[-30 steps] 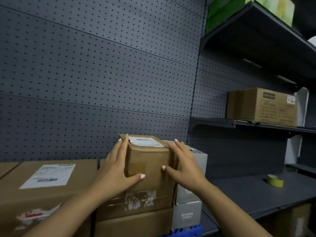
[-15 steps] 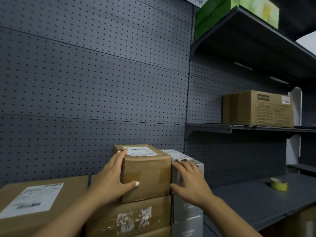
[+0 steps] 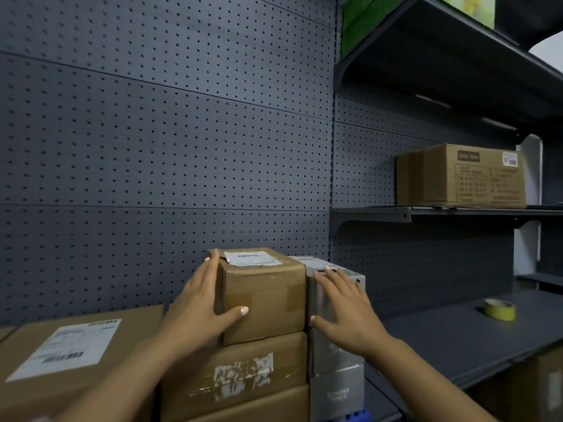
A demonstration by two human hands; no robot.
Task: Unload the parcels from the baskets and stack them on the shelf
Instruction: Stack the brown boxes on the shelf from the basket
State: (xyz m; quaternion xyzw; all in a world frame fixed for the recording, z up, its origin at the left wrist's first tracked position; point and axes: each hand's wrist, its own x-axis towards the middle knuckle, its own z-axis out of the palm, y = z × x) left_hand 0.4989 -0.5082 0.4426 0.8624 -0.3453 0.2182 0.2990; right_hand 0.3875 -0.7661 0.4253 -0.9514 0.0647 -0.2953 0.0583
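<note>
Two hands seat the small brown parcel (image 3: pixel 262 295) atop the taped brown box (image 3: pixel 234 371). Left hand (image 3: pixel 199 309) clasps its left corner; right hand (image 3: pixel 342 306) lies flat, fingers straight, on the adjoining grey parcel (image 3: pixel 338 348). Align edges flush before letting go.
</note>
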